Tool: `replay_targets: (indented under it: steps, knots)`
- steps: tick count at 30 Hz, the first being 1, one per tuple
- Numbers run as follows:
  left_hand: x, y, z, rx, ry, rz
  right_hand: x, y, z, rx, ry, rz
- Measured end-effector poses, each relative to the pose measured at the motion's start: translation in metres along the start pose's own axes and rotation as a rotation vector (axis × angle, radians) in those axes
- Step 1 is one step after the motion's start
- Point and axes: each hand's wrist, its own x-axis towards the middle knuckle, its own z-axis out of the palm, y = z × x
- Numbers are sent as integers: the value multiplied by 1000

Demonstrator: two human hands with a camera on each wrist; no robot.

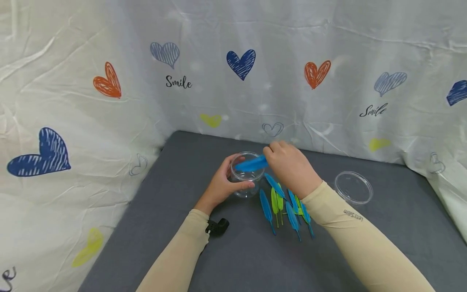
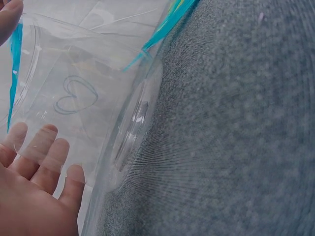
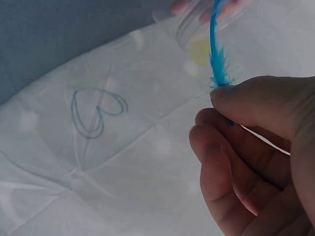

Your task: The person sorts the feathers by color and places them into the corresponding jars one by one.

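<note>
My left hand (image 1: 222,184) holds a clear round jar (image 1: 245,192) from its left side, thumb in front and fingers behind. The jar stands upright on the grey table without a lid. My right hand (image 1: 292,164) pinches a blue feather (image 1: 251,164) by its quill between thumb and forefinger, as the right wrist view shows. That feather points left across the jar's open mouth. Just right of the jar lie several loose blue feathers (image 1: 266,205) and green feathers (image 1: 274,199), some partly under my right forearm in the head view.
A clear round lid (image 1: 354,187) lies flat on the table to the right. A white curtain (image 1: 204,97) printed with hearts hangs behind the table (image 1: 146,243) and along its left side. A black strap mount (image 1: 217,227) sits at my left wrist.
</note>
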Motion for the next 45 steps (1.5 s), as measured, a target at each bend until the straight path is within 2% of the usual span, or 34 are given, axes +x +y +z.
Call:
replay_targets:
  steps: [10,17,27,32,45]
  knots:
    - [1,-1,-2,-24,-9,8,11,-16,11,-91,50,-31]
    - [2,-2,-1,-24,-5,2,19,-22,18,-133,10,-44]
    - [1,-3,-1,-28,-13,-2,26,-29,27,-122,-40,-72]
    - [2,-2,0,-6,-9,11,24,-25,27,-82,-51,-54]
    - [0,0,0,3,-9,5,1,-10,15,-12,10,-4]
